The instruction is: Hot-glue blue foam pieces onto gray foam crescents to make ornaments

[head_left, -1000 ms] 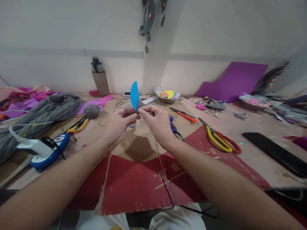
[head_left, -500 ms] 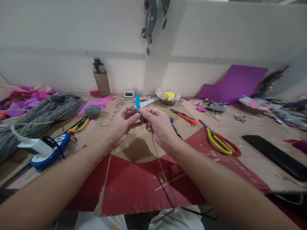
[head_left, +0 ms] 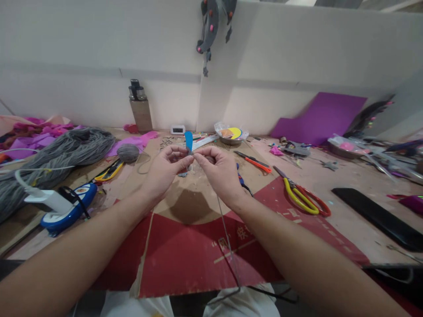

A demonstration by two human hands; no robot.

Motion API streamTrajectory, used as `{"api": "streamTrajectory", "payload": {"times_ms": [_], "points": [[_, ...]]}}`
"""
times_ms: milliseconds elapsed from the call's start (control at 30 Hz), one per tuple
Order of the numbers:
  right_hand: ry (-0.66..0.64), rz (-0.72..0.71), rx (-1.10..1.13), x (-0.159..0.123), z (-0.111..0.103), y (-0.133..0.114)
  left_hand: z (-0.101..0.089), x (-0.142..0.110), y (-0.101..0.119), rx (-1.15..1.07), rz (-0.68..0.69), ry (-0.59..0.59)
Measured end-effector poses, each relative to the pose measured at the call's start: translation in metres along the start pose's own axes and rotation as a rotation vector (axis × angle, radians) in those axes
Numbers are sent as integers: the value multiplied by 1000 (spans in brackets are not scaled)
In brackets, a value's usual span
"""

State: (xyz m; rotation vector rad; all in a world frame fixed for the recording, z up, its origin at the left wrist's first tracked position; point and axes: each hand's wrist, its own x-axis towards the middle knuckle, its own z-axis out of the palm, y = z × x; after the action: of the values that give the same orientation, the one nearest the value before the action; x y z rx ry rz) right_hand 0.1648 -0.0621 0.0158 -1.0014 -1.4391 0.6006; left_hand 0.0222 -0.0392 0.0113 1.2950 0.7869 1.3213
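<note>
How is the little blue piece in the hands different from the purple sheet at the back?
The blue piece is small and narrow from here, while the purple sheet is much bigger and wide. The blue piece is held up at the fingertips of the left hand and right hand; the purple sheet stands by the wall, with no hand on it. Both show one plain colour.

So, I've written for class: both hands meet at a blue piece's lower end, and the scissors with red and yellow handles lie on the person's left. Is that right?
Not quite: the head view shows the red-and-yellow scissors on the person's right. The left hand and right hand do meet at the lower end of the blue piece.
</note>
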Motion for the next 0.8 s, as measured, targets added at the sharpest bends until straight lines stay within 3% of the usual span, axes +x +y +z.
{"api": "streamTrajectory", "payload": {"times_ms": [567, 800], "points": [[-1, -218, -241, -2, -3, 8, 0, -1, 1, 16, -41, 41], [0, -244, -242, -2, -4, 10, 4, 0, 0, -159, -57, -23]]}}
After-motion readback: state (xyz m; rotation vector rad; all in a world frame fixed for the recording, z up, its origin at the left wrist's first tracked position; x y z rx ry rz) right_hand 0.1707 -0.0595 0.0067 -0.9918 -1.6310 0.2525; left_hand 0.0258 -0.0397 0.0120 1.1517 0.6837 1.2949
